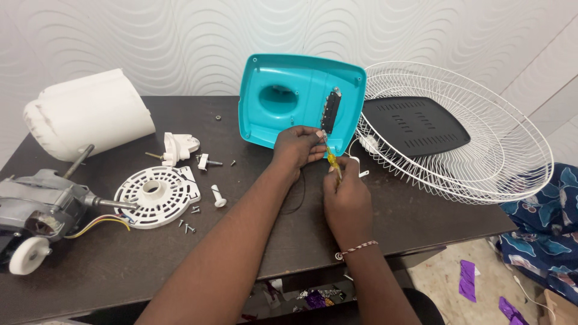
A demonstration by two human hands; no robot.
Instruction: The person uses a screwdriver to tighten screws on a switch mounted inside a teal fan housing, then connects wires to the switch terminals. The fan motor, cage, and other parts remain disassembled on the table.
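Observation:
A teal plastic fan base cover stands tilted on the dark table, its hollow inside facing me, with a black switch block fixed in it. My left hand pinches a small part at the cover's lower edge, just below the switch block. My right hand grips a yellow-handled screwdriver, its tip pointing up at the spot my left fingers hold. A thin black wire loops on the table under my left wrist.
A white wire fan guard with a black plate in it lies right. At left are a white motor housing, grey motor, round white vented disc, small white parts and loose screws. Blue patterned cloth lies off the table's right edge.

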